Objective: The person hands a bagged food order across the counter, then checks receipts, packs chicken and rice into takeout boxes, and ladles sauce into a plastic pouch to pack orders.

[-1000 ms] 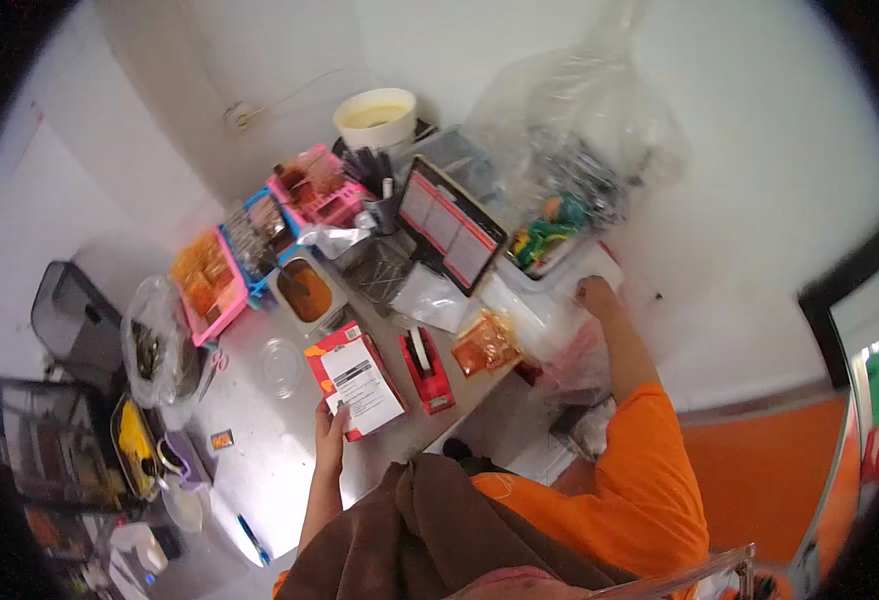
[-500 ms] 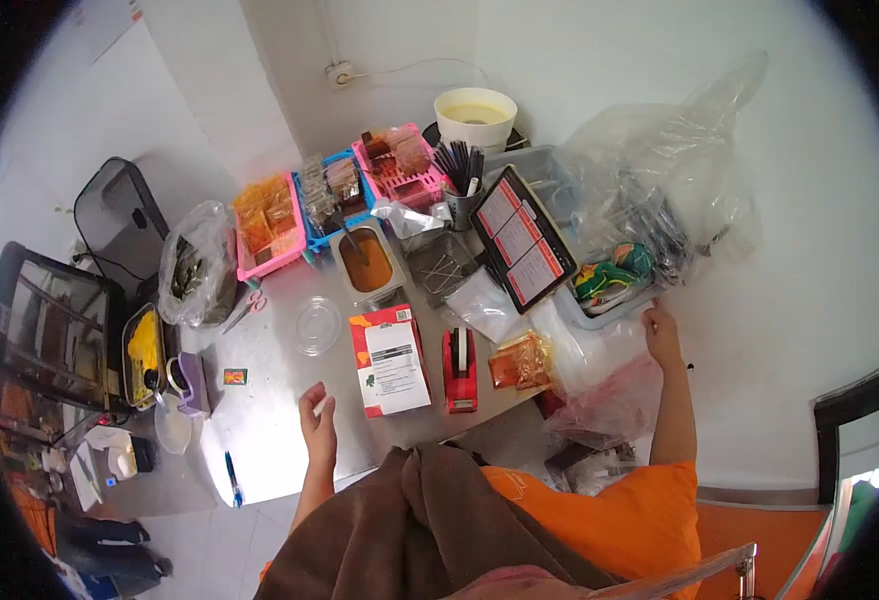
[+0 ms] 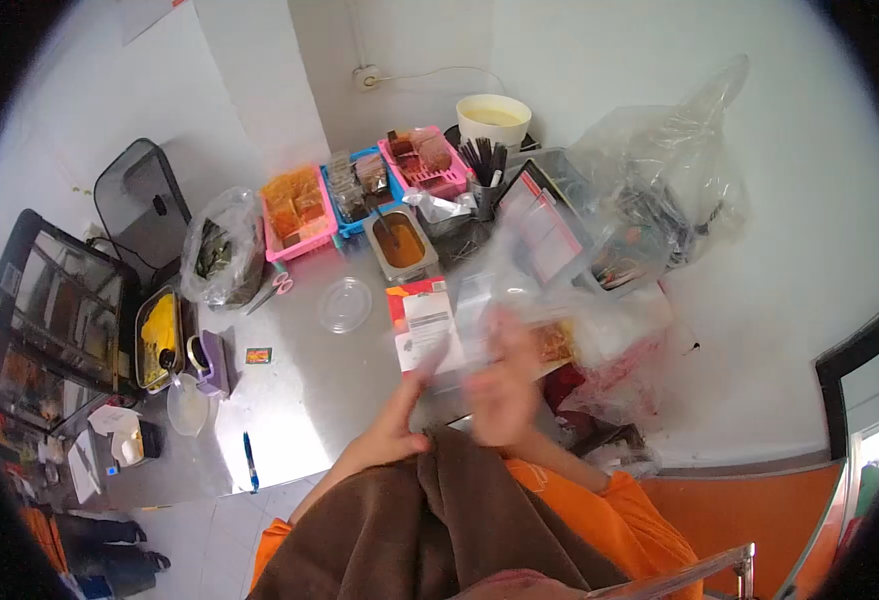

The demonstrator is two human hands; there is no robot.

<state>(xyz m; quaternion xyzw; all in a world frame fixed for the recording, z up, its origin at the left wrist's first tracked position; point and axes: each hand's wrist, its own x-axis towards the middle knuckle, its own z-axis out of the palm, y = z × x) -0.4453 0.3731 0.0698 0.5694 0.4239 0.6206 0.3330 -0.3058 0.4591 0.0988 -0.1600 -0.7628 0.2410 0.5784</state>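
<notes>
My right hand (image 3: 506, 390), smeared by motion, is in front of my body with its fingers closed on a clear plastic bag (image 3: 494, 285). The bag spreads up from the hand, blurred, across part of the tablet (image 3: 554, 235). Beside it on the left, my left hand (image 3: 396, 422) holds nothing; its thumb stands apart from the stretched fingers. Just beyond the left fingertips lies a red and yellow box (image 3: 399, 303) with a printed white slip (image 3: 429, 325) on top. A packet of orange-red sauce (image 3: 556, 343) shows partly to the right of my right hand.
Along the back stand pink (image 3: 304, 248) and blue (image 3: 391, 186) baskets of packets, a metal sauce pan (image 3: 402, 245) and a cup of black pens (image 3: 483, 180). Scissors (image 3: 269, 293), a clear lid (image 3: 345, 305) and a pen (image 3: 250, 462) lie left. A large plastic bag (image 3: 704, 160) is at right.
My right hand has come from the bin at the right to the middle, with a clear plastic bag. My left hand has moved right, towards the box. The view has shifted slightly.
</notes>
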